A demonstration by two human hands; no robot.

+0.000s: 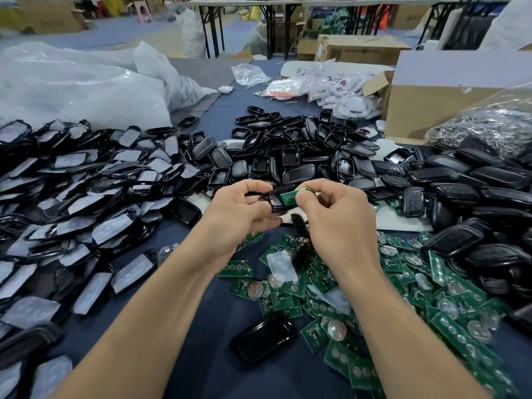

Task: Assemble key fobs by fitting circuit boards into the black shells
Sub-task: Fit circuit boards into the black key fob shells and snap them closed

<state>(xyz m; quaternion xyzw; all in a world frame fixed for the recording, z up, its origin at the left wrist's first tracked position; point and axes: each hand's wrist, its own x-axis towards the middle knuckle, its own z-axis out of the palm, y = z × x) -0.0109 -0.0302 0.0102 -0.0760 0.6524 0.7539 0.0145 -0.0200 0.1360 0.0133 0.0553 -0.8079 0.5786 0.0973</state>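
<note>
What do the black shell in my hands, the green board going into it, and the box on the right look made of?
The shell: probably moulded plastic, glossy black, since it shows bright reflections. The board: seemingly rigid circuit-board laminate with a matt green coating, thin and flat. The box: brown cardboard, matt, with a bent flap.

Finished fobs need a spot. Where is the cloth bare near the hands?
Bare cloth left of the lone black shell, and a strip beside the film-covered shells. Farther off, a patch by the white bag. The rest is crowded with circuit boards and black shells.
</note>
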